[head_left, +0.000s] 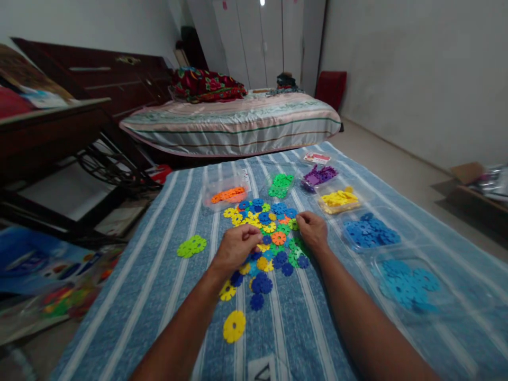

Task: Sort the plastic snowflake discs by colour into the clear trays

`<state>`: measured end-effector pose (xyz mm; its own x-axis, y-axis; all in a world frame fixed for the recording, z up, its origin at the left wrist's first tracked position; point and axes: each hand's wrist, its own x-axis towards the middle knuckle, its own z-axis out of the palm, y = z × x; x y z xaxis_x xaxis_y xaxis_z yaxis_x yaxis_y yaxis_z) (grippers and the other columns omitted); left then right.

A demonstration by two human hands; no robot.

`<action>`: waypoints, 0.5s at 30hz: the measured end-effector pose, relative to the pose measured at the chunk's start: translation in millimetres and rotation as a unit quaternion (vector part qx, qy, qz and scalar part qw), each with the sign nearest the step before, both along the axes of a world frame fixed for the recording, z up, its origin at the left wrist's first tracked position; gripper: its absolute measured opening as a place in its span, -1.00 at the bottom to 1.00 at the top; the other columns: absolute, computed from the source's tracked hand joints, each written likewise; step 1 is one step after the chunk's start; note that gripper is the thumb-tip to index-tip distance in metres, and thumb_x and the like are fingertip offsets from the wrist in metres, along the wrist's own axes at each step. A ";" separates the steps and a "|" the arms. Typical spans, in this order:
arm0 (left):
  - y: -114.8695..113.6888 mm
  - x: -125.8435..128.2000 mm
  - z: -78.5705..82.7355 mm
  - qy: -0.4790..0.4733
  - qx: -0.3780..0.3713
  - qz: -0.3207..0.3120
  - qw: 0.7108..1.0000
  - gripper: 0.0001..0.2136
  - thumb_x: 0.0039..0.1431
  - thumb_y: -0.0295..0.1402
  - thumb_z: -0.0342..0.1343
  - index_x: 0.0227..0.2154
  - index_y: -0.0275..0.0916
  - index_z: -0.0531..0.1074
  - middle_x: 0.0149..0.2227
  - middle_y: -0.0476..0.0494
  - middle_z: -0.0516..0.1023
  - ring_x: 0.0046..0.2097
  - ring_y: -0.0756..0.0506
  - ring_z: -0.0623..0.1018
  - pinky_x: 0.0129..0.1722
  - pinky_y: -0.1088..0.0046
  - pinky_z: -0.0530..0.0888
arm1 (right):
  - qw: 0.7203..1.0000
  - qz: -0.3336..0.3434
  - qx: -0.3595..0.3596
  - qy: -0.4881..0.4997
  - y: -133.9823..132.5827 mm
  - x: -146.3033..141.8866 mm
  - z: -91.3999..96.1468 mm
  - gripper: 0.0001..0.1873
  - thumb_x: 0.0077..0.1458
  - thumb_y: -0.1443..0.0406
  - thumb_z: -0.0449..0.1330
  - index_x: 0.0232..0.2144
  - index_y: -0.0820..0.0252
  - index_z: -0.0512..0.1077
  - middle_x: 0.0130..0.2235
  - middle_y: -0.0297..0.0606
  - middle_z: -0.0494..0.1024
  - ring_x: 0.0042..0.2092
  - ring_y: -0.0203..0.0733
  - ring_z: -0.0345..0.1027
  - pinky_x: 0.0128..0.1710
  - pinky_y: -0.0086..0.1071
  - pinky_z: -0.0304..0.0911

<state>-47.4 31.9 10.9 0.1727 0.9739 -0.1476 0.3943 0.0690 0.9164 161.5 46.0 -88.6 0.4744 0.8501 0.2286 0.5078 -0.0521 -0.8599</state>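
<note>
A mixed pile of notched plastic flower discs (279, 238) in blue, yellow, green and orange lies on the striped cloth. My left hand (238, 244) hovers over the pile's left side, thumb and fingers pinched together; whatever they hold, if anything, is hidden. At the right edge of the heap my right hand (313, 230) is closed, its fingertips beside a light green disc (293, 224). I cannot make out whether it grips anything. Nearer to me lies a single yellow disc (234, 326). Several lime green discs (191, 246) sit apart on the left.
Clear plastic boxes hold sorted discs: orange (228, 195), green (281, 185), purple (318, 176), yellow (339, 199), dark blue (371, 231) and light blue (408, 286). A box lid with a label (317, 158) lies at the back. Beyond stands a bed (238, 124).
</note>
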 end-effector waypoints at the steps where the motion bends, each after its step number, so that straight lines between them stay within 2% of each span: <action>1: -6.9 -17.4 -1.0 0.015 -0.002 0.018 1.000 -0.79 -0.14 -0.21 0.20 -0.49 -0.26 0.48 -0.56 -0.01 0.51 -0.54 0.00 0.46 -0.52 0.51 0.37 | 1.000 0.000 -0.002 -0.001 -0.5 0.4 -0.2 -0.65 0.05 0.08 0.04 -0.49 0.12 0.54 -0.46 -0.33 0.53 -0.38 -0.20 0.35 -0.34 -0.38 0.14; 5: -37.3 -73.5 -2.3 0.095 -0.001 0.024 0.995 -0.76 -0.12 -0.17 0.14 -0.52 -0.27 0.49 -0.60 0.00 0.45 -0.54 -0.01 0.40 -0.49 0.48 0.31 | 1.000 0.001 -0.007 -0.002 -2.7 2.7 -1.2 -0.64 0.03 0.07 0.05 -0.47 0.13 0.55 -0.48 -0.32 0.53 -0.38 -0.18 0.36 -0.34 -0.37 0.14; 8: -59.4 -96.6 -7.7 0.155 0.005 0.008 0.988 -0.75 -0.05 -0.15 0.10 -0.51 -0.25 0.49 -0.61 0.03 0.39 -0.53 -0.02 0.36 -0.48 0.48 0.26 | 1.000 0.001 -0.008 -0.001 -4.0 4.2 -1.2 -0.63 0.00 0.05 0.06 -0.47 0.14 0.55 -0.48 -0.31 0.53 -0.37 -0.16 0.37 -0.33 -0.36 0.15; 11: -74.9 -101.1 -15.4 0.231 0.008 -0.015 0.973 -0.74 0.03 -0.15 0.05 -0.52 -0.23 0.47 -0.59 0.02 0.38 -0.49 -0.04 0.38 -0.46 0.47 0.23 | 1.000 0.003 -0.009 0.002 -4.8 5.3 -1.1 -0.62 -0.01 0.05 0.06 -0.46 0.15 0.56 -0.48 -0.30 0.54 -0.36 -0.15 0.39 -0.32 -0.35 0.16; 15: -82.5 -86.6 -19.0 0.371 0.003 -0.006 0.928 -0.74 0.09 -0.13 0.06 -0.52 -0.20 0.44 -0.52 -0.02 0.43 -0.43 -0.08 0.44 -0.43 0.45 0.19 | 1.000 0.008 -0.009 0.008 -4.7 6.5 -1.5 -0.61 -0.03 0.04 0.07 -0.46 0.16 0.57 -0.48 -0.28 0.54 -0.37 -0.14 0.39 -0.32 -0.34 0.18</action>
